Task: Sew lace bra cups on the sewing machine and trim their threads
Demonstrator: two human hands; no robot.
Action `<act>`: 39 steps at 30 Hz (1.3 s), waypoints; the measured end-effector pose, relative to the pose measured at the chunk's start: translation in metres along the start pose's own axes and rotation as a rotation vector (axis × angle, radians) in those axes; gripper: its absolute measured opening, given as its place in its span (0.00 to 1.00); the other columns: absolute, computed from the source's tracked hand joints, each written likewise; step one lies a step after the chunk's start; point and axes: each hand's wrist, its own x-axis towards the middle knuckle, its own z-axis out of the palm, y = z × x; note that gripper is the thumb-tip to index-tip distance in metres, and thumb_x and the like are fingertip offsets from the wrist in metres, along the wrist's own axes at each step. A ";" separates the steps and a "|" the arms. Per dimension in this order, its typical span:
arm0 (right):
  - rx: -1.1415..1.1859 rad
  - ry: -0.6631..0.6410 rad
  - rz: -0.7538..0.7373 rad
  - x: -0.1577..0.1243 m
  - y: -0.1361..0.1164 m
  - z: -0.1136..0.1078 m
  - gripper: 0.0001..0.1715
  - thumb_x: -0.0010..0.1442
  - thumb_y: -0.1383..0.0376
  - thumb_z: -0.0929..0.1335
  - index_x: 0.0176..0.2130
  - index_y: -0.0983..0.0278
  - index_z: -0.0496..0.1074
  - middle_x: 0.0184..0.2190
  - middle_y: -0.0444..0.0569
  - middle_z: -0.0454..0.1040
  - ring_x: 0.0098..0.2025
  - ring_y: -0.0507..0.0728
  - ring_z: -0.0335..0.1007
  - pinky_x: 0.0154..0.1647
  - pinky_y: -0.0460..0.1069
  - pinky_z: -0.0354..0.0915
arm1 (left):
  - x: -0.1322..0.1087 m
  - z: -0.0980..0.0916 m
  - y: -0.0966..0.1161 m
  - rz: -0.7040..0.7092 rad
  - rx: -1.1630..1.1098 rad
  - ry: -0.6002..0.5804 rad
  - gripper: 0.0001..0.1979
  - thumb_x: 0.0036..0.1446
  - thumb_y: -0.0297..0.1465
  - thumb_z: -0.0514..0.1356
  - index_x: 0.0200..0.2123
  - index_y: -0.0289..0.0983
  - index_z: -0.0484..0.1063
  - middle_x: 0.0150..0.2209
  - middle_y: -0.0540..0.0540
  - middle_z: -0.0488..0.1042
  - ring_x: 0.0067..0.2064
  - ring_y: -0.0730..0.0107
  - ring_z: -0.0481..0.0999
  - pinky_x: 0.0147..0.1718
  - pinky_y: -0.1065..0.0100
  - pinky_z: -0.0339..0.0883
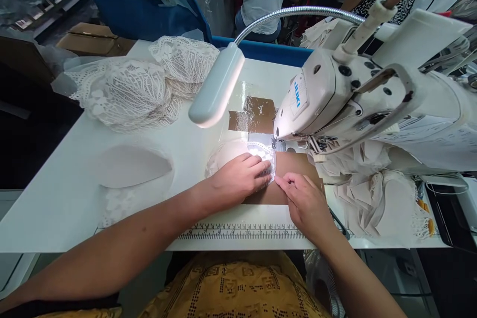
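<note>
hands (272, 186) flat on lace cup (238, 154), sewing mach. (335, 104)

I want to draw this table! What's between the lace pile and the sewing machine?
In the head view, the white lamp head hangs between the lace pile and the sewing machine, with brown tape patches on the table beside it.
</note>
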 end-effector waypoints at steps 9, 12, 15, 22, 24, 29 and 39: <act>-0.173 0.046 -0.016 0.006 -0.003 0.006 0.29 0.53 0.81 0.59 0.49 0.66 0.73 0.33 0.51 0.70 0.33 0.57 0.57 0.33 0.49 0.55 | 0.001 0.004 -0.001 -0.071 -0.017 0.042 0.18 0.61 0.24 0.51 0.53 0.31 0.68 0.53 0.35 0.71 0.40 0.60 0.71 0.36 0.62 0.65; -0.187 0.066 -0.014 0.004 -0.004 0.009 0.28 0.53 0.81 0.60 0.50 0.66 0.73 0.34 0.51 0.70 0.33 0.57 0.57 0.33 0.49 0.54 | 0.002 0.004 -0.001 -0.077 0.016 0.024 0.21 0.58 0.24 0.52 0.55 0.27 0.68 0.55 0.34 0.70 0.40 0.58 0.71 0.35 0.61 0.66; -0.209 0.070 -0.004 0.003 -0.006 0.011 0.27 0.55 0.80 0.60 0.49 0.66 0.73 0.33 0.51 0.70 0.33 0.57 0.56 0.34 0.50 0.54 | 0.004 0.004 0.000 -0.088 0.042 -0.008 0.23 0.58 0.24 0.51 0.56 0.26 0.67 0.57 0.35 0.69 0.39 0.58 0.72 0.35 0.61 0.67; -0.223 0.076 0.042 0.002 -0.009 0.013 0.23 0.55 0.80 0.61 0.46 0.64 0.73 0.34 0.50 0.70 0.33 0.57 0.56 0.33 0.50 0.52 | 0.008 0.007 0.003 -0.123 0.096 -0.097 0.22 0.55 0.20 0.50 0.52 0.22 0.71 0.56 0.30 0.69 0.46 0.55 0.72 0.34 0.61 0.66; -0.229 0.086 0.046 0.001 -0.010 0.014 0.24 0.54 0.80 0.61 0.46 0.64 0.73 0.34 0.50 0.70 0.33 0.57 0.56 0.33 0.50 0.52 | 0.008 0.009 0.003 -0.134 0.115 -0.083 0.22 0.55 0.20 0.50 0.52 0.23 0.71 0.56 0.31 0.70 0.42 0.58 0.73 0.33 0.62 0.66; -0.241 0.104 0.050 0.002 -0.011 0.014 0.24 0.53 0.79 0.61 0.46 0.64 0.74 0.32 0.50 0.71 0.32 0.57 0.56 0.32 0.50 0.51 | 0.009 0.011 0.001 -0.150 0.111 0.025 0.21 0.54 0.20 0.51 0.49 0.24 0.73 0.52 0.34 0.73 0.32 0.64 0.69 0.30 0.63 0.66; -0.226 0.048 0.060 0.015 -0.008 0.006 0.23 0.56 0.79 0.60 0.46 0.66 0.75 0.29 0.49 0.71 0.31 0.57 0.58 0.30 0.48 0.52 | 0.015 0.010 -0.017 -0.108 0.027 0.001 0.23 0.55 0.24 0.54 0.54 0.25 0.70 0.56 0.33 0.71 0.39 0.59 0.71 0.38 0.60 0.68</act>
